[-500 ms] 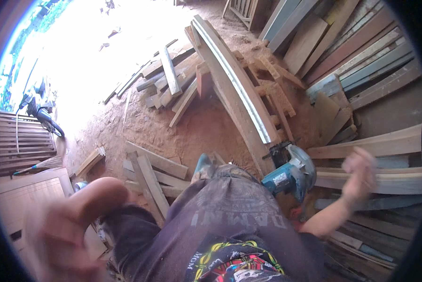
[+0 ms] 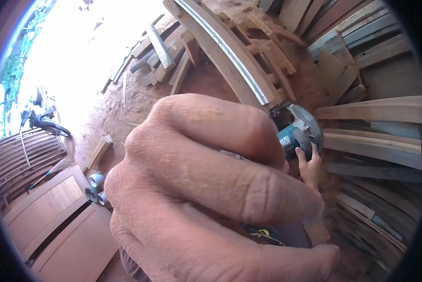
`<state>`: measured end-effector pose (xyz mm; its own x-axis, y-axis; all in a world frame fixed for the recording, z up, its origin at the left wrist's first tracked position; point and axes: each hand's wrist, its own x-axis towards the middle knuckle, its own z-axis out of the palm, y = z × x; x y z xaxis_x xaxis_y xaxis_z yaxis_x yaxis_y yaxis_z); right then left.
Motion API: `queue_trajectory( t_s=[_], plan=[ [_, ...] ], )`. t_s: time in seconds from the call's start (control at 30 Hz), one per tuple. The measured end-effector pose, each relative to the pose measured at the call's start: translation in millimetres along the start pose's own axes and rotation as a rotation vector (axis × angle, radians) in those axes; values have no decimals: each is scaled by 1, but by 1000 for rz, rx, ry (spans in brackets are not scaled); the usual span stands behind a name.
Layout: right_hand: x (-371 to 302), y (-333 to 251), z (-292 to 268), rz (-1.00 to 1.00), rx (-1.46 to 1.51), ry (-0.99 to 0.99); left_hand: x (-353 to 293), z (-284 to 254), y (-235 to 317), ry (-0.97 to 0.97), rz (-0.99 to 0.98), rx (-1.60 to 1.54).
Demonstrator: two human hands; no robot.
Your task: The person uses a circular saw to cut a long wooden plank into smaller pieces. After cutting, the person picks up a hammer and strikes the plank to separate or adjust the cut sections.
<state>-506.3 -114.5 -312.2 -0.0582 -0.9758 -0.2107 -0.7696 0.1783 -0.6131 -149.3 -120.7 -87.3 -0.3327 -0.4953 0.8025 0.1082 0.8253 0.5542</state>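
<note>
Close in front of my view, my left hand (image 2: 211, 188) fills the middle, back of the hand up. Its fingers are curled, and what they hold, if anything, is hidden. Beyond it to the right, my right hand (image 2: 310, 171) is at a teal and grey circular saw (image 2: 292, 137), thumb and fingers around its dark handle. The saw sits at the near end of a long plank (image 2: 220, 70) topped with a pale metal strip (image 2: 230, 56). My left hand covers my lap and part of the saw.
Offcuts (image 2: 159, 49) are heaped on the sandy ground left of the plank. Stacked boards (image 2: 375, 136) line the right side. At the left lie wooden door panels (image 2: 51, 207), a broom (image 2: 51, 171) and small cans (image 2: 96, 179). A motorbike (image 2: 44, 120) stands farther back.
My left hand has swung from the lower left to close before the view. My right hand has moved left from above the boards onto the saw's handle. The view has shifted.
</note>
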Motion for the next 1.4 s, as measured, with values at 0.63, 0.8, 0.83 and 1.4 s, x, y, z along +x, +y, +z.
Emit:
queue_trajectory(
  t_s=[0.63, 0.8, 0.83, 1.4],
  plan=[
    [39, 33, -1, -18, 352, -359, -10, 20, -39, 387, -250, 314],
    [27, 20, 12, -105, 340, -163, -127, 16, -127, 641, -920, 295],
    [22, 13, 10, -82, 362, -139, -153, 17, -139, 610, -1052, 307],
    [-10, -60, 0, -92, 360, -310, -239, 124, -269, 54, -1250, 25]
  ],
)
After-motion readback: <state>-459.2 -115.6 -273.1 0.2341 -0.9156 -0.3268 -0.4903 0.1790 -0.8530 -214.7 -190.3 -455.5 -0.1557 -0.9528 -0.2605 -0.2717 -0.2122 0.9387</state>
